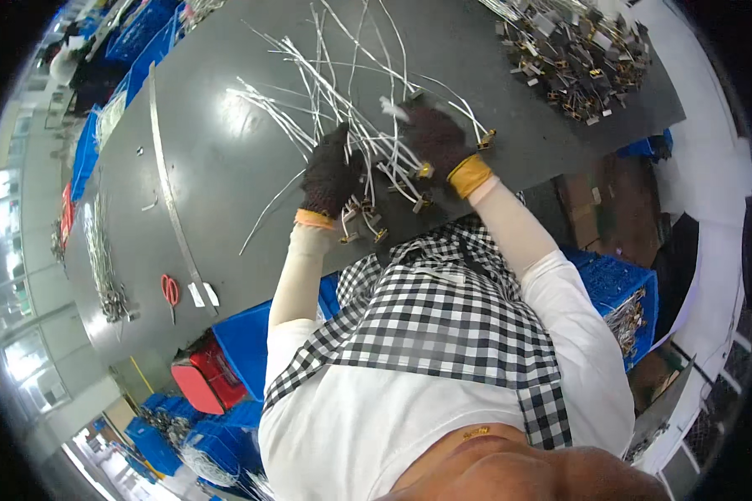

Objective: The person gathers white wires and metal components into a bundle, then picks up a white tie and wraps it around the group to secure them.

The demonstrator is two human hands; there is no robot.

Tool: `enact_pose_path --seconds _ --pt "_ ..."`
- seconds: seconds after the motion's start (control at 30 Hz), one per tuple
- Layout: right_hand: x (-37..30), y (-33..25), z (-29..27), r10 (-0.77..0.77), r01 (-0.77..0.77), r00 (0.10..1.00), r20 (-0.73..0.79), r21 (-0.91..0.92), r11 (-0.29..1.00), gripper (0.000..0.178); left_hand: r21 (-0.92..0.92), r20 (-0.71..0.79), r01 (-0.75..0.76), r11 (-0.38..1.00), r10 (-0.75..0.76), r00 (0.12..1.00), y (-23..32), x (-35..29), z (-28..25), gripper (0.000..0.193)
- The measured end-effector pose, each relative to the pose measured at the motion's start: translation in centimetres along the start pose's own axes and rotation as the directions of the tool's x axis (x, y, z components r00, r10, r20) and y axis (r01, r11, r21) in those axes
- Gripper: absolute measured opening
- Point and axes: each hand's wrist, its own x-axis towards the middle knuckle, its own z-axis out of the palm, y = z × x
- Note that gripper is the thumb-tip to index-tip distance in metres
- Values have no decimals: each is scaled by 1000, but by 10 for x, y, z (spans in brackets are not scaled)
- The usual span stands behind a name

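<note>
Loose white wires (330, 96) with small brass-and-grey end pieces (368, 221) lie spread on the dark table in front of me. My left hand (330, 171), in a dark knit glove with an orange cuff, is closed round part of the wires near their end pieces. Over the right side of the spread is my right hand (434, 138), gloved alike with a yellow cuff. A whitish tip shows at its left side; its fingers are blurred and partly hidden. One wire's end piece (486, 139) lies just right of that hand.
A large heap of wired end pieces (576, 63) covers the table's far right. Toward the left are a metal ruler (165, 171), red-handled scissors (170, 290) and a wire bundle (100, 259). Blue bins (614, 292) stand below the table edge, near a red stool (209, 376).
</note>
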Motion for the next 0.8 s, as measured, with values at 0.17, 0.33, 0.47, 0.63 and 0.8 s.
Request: enact_pose_path --seconds 0.17,0.33,0.47,0.63,0.8 --pt "27 11 -7 119 -69 982 146 -310 948 37 380 307 425 822 -545 780 -28 -24 -57 49" --pt "46 -12 27 165 -61 957 239 -390 919 28 327 344 422 846 -522 780 -62 -36 -33 56" --pt "39 -32 62 -40 126 958 283 -292 948 32 243 269 361 900 -420 867 -49 -10 -21 72" --pt "41 -45 84 16 -51 990 141 247 968 34 54 166 561 826 -562 811 -52 8 -15 98" --pt "48 -31 113 122 -321 856 503 332 887 29 -2 197 679 734 -666 720 -60 30 -14 87"
